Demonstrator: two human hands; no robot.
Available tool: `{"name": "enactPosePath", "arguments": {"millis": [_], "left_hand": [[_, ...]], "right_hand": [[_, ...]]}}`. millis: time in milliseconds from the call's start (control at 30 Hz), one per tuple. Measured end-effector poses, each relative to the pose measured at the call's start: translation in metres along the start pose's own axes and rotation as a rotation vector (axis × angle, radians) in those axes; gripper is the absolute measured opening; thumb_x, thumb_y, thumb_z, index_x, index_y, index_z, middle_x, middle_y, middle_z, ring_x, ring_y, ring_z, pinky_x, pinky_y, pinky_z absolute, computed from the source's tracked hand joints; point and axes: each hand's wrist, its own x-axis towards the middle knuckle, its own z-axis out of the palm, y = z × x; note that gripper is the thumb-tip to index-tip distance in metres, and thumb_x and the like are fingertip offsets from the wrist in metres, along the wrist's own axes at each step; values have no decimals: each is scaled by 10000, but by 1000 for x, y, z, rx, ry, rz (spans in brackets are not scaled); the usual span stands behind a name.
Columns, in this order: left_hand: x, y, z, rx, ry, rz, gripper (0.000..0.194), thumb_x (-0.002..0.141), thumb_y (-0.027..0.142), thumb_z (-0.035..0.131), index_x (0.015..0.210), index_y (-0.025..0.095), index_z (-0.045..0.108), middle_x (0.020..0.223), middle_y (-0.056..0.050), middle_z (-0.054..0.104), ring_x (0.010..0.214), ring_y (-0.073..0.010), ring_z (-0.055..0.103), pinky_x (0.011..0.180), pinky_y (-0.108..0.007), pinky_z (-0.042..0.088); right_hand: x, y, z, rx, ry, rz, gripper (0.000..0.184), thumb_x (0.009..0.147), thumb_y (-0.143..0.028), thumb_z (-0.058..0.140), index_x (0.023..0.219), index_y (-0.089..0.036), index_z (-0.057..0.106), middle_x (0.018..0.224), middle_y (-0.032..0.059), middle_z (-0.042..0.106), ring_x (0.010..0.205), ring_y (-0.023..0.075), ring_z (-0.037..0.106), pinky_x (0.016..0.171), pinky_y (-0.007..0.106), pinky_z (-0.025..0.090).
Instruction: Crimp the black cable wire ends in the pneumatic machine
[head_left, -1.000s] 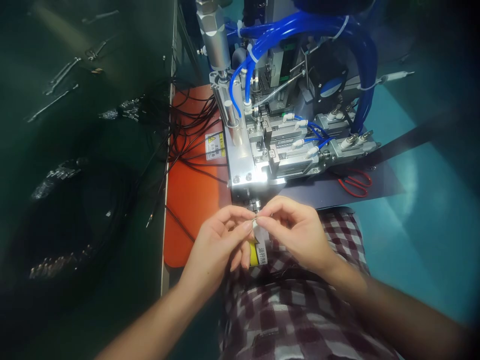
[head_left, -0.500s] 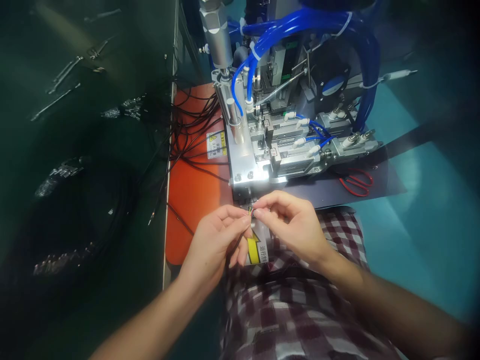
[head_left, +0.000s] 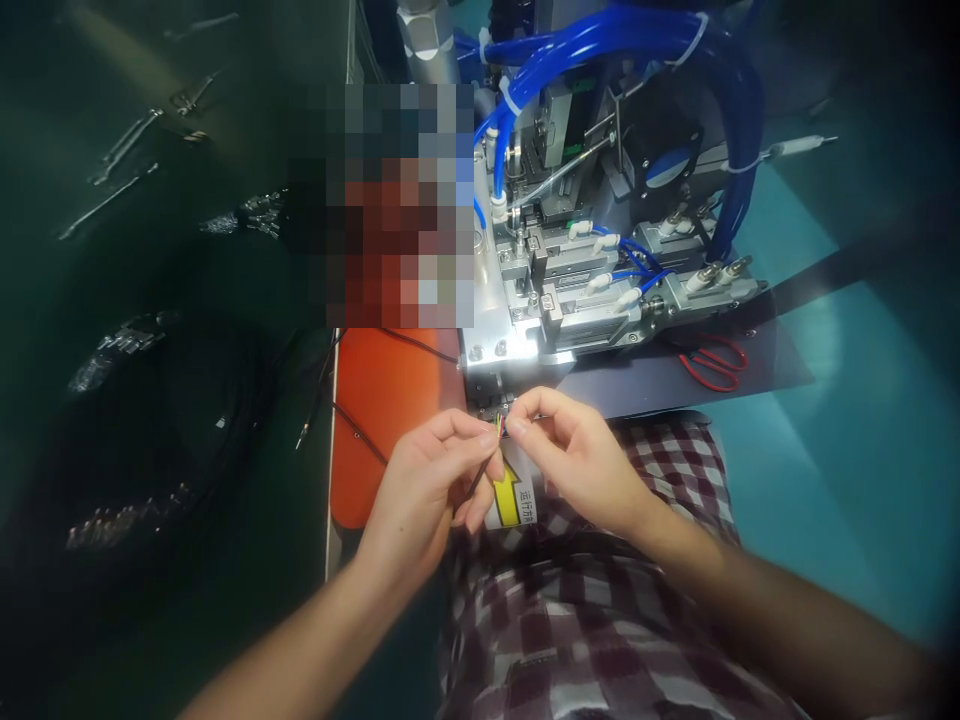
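My left hand (head_left: 427, 475) pinches a thin black cable (head_left: 477, 480) near its end, which points up between thumb and forefinger. Fine coloured wires (head_left: 499, 427), green, white and red among them, fan out of that end. From the other side, my right hand (head_left: 581, 450) closes thumb and forefinger at the wire tips; the fingers hide which strands they grip. Just beneath the hands is a white label with a yellow arrow (head_left: 509, 495). The front edge of a metal machine fixture (head_left: 517, 355) lies right beyond the fingertips.
Blue air hoses (head_left: 637, 45) arch over the machine. Red-handled scissors (head_left: 712, 365) lie at its right on a dark sheet. An orange board (head_left: 397, 400) is at the left, partly covered by a pixelated patch. Coiled black cables (head_left: 247, 420) and wrenches (head_left: 131, 145) lie further left.
The wires at the cable end now show more spread apart, with more colours visible. My right hand has shifted very slightly; my left hand stays almost in place.
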Motion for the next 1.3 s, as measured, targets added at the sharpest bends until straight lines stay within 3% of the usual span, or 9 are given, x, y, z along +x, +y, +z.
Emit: {"name": "enactPosePath", "arguments": {"millis": [100,200,300,467,1033,1300], "left_hand": [[0,-1,1,0,11,-2,176,818,232,620,714,146,508,589,20,597,318,-34,437,363,-162,235],[1,-2,0,8,6,3,176,818,235,621,715,147,510,588,19,596,324,-38,442,362,-164,224],[1,-2,-1,14,1,9,175,828,242,614,722,149,510,593,19,596,326,-39,442,365,-168,223],[0,-1,-2,35,-9,16,190,846,255,600,719,147,510,612,19,596,342,-36,446,382,-174,235],[1,-1,-3,18,-30,3,192,834,249,606,706,145,507,621,17,597,333,-32,444,374,-172,241],[3,-2,-2,27,-24,-1,188,819,252,617,710,145,507,616,13,598,330,-35,439,366,-174,219]], "right_hand": [[-1,1,-3,-136,102,-151,58,875,-214,577,892,-183,623,720,-11,575,494,77,436,442,217,368],[-4,0,-4,-291,209,-415,155,852,-132,593,968,-194,674,834,28,629,589,105,521,526,242,460],[-5,-1,-4,-365,220,-583,191,853,-98,591,974,-199,699,838,51,660,703,148,602,592,270,517],[-6,4,-5,-460,200,-719,244,861,-58,578,1032,-184,697,897,79,706,801,163,659,688,284,551],[-4,12,-13,-721,229,-808,241,871,-114,590,1068,-212,690,903,68,727,783,162,673,693,281,514],[1,1,-23,-949,203,-894,120,863,-170,603,852,-233,704,858,32,710,628,119,581,594,271,409]]}}
